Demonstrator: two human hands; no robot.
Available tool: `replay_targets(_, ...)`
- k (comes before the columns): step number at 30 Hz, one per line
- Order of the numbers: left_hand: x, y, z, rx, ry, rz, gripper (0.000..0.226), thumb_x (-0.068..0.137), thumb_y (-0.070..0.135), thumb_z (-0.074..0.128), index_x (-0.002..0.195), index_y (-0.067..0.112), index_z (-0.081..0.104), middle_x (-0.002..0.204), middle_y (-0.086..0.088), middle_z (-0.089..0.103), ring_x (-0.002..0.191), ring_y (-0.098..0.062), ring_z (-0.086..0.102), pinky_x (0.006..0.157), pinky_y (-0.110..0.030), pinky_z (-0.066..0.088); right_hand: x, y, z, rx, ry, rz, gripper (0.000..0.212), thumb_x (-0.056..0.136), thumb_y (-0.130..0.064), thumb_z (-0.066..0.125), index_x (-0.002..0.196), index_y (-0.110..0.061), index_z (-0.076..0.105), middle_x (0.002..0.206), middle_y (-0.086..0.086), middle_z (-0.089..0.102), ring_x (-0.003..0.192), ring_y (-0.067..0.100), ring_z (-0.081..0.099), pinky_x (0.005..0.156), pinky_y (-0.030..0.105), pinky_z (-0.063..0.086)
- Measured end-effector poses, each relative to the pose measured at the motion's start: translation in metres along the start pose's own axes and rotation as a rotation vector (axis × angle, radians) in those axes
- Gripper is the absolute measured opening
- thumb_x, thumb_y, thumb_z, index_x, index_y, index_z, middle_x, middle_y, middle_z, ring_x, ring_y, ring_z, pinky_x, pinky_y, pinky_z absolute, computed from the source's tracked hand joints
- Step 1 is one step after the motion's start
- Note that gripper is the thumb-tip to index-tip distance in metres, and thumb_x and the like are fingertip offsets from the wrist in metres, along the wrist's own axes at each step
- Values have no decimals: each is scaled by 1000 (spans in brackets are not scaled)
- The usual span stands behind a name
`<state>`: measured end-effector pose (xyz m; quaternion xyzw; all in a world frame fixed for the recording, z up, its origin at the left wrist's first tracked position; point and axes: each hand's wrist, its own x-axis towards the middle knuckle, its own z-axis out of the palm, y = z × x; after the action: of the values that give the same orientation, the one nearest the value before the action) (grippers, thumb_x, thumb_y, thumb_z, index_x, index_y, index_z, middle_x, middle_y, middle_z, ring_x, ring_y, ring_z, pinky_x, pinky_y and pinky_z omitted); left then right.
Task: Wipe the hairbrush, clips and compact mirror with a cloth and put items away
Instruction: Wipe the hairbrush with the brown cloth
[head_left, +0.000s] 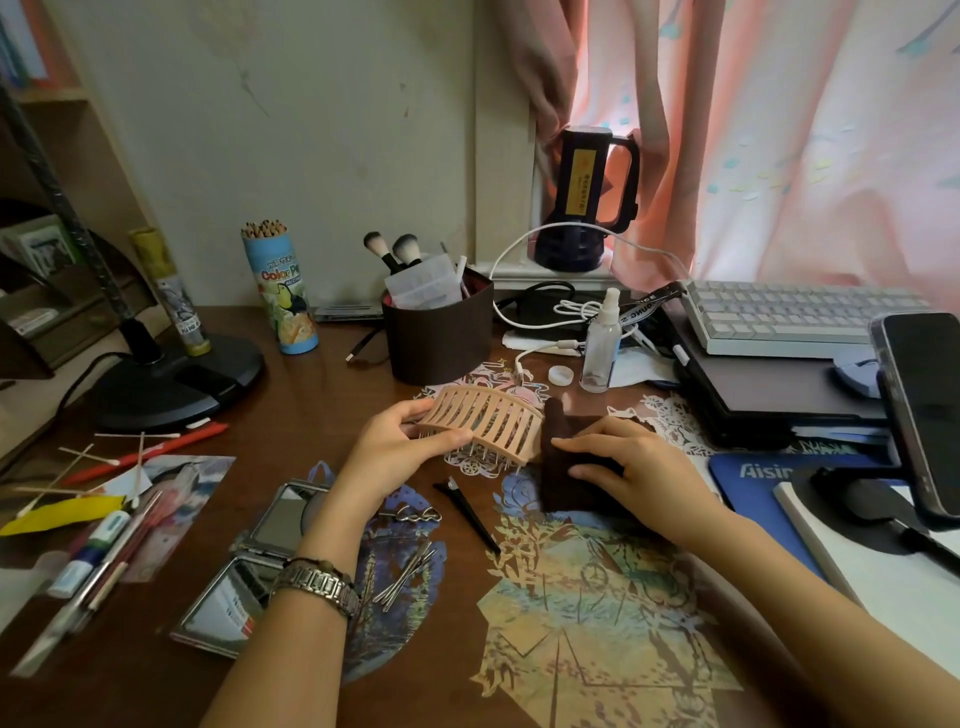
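Nearest, the open compact mirror (260, 566) lies flat by the left forearm, a hinged metal case with two square glass faces, one toward the viewer and one beyond it. Just right of it rest thin metal hair clips (405, 577), a wire clip with looped hearts (418, 514) and a slim black clip (467, 512), all on the dark wooden desk (249, 415), partly over cut-paper pictures.

Farther on, the left hand (395, 447) grips the left end of the hairbrush (485, 423), thumb below and fingers curled over its back. The brush is a curved, slotted shell of pale peach plastic, hard and smooth, with short pins showing under its lower edge. Its long axis runs left to right, tilted slightly down toward the right, so its free end reaches the cloth.

The right hand (631, 460) holds the dark brown cloth (561, 467), a soft folded pad, fingers bent over its face and pressing it. The cloth meets the brush's right end; whether the two truly touch cannot be told. The right hand is thus the nearer one for wiping, and the stroke would probably run leftward along the brush's length, the left hand steadying it.

Beyond stand a brown round tub (439, 338) holding makeup brushes, a clear spray bottle (602, 343) with its white cap (560, 374) beside it, and a tube of coloured pencils (283, 291).
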<state>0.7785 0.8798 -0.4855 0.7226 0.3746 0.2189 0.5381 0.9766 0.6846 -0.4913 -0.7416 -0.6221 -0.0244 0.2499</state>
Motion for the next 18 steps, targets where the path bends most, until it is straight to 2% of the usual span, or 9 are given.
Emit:
replay_targets(6,1,-1,0,0,2,-1,74,65,37,83,131,22,52,129,3,58,115,-11,55,95,-27,44,-17,8,-14,8,-35,60,34,86,-44,55,119,-43,60,107,-19,55,101,5,53,77,33,52)
replay_targets(11,0,0,-1,-5,9,-16,75,63,38,84,130,23,53,129,3,57,117,-13,54,101,-34,44,-20,0,-19,5,-52,114,33,86,-47,56,118,-42,60,110,-20,55,105,6,53,82,35,51)
replay_targets(14,-3,1,-1,-5,15,-23,75,59,36,86,126,22,54,125,2,59,115,-14,55,100,-35,45,-16,-12,-18,28,9,178,38,82,-59,51,112,-39,64,109,-19,59,102,5,54,81,29,50)
replay_targets(18,-7,5,3,10,-4,-10,75,57,36,87,122,20,54,120,3,59,109,-13,58,96,-33,47,-15,-24,-13,-64,155,224,32,77,-53,64,99,-30,68,94,-14,61,91,11,52,72,27,42)
